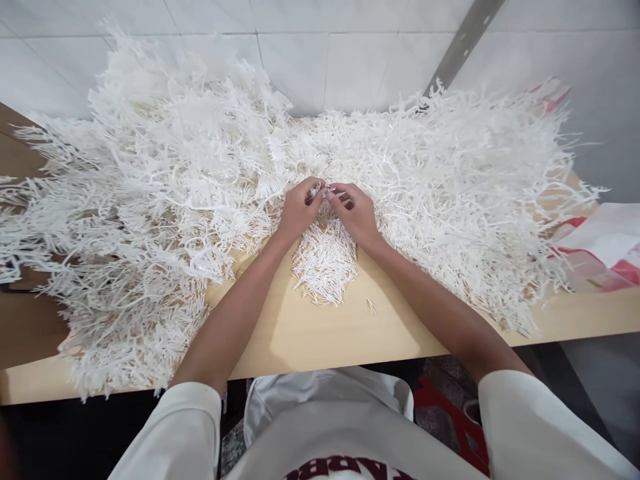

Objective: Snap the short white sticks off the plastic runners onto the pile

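Observation:
My left hand (303,207) and my right hand (356,212) meet above the middle of the table, thumbs and forefingers pinched close together. Between the fingertips is a small white branched plastic sprig (327,189), its ends partly hidden by the fingers. A bit of white material also shows inside the curl of my left hand. Directly below the hands lies a small heap of short white stick-like pieces (325,263). Two or three loose pieces (371,307) rest on the wood to the right of that heap.
Large tangled piles of white branched plastic strands lie on the left (150,200) and right (465,193) of the wooden table (310,340). A red-and-white plastic bag (600,247) is at the right end. A tiled wall (300,60) stands behind, with a metal strip (465,43).

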Demonstrator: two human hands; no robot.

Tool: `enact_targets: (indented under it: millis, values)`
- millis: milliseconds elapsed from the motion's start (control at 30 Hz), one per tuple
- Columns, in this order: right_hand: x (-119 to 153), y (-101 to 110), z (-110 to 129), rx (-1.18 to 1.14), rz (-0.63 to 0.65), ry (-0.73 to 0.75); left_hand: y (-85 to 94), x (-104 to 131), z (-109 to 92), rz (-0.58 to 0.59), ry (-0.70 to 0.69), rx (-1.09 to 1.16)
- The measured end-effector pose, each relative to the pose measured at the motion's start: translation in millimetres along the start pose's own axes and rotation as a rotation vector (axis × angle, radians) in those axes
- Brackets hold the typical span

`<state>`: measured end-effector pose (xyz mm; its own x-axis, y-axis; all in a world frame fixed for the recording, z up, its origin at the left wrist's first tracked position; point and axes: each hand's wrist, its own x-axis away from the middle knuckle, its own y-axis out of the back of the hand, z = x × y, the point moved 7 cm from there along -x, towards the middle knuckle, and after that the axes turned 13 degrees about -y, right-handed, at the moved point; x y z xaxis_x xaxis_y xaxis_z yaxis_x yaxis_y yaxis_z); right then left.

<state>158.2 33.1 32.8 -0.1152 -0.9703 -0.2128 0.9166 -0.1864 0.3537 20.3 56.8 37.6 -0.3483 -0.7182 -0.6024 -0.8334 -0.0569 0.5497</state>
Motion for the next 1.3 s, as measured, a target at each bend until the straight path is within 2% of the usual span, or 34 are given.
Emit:
enact_targets:
  millis: [167, 367, 567, 733, 867, 933, 1033, 1100, 1233, 1300]
  values:
    - [-1, 1, 0, -0.003, -0.017, -0.017, -2.7, 1, -1, 0.017, -0.003, -0.002]
    - [0, -7, 0, 0.118, 0.080, -0.101, -5.1, 1, -7, 0.042, -0.061, -0.012]
    - [3, -8, 3, 0.202, 0.052, -0.056, -3.3, 1, 1, 0.025, 0.008, 0.010]
    - [1, -11, -2, 0.266, 0.105, -0.081, -5.4, 1, 2, 0.019, -0.010, 0.026]
    - [-1, -9, -1, 0.276, 0.088, -0.072, -7.5, 1, 1, 0.000, -0.038, 0.059]
    - [2, -8, 4, 0.278, 0.072, -0.044, -5.8, 0, 2, -0.024, -0.032, 0.052]
    - [13, -11, 16, 0.323, 0.089, 0.058, 6.4, 1, 9, -0.168, 0.049, 0.000]
    - [17, -10, 19, 0.319, 0.067, 0.099, 12.1, 3, 13, -0.241, 0.101, 0.012]
    - [9, 4, 6, 0.136, -0.095, -0.017, 5.1, 2, 11, -0.176, 0.081, 0.166]
    - [4, 7, -1, 0.056, -0.135, -0.034, 3.7, 3, 10, -0.175, 0.078, 0.225]
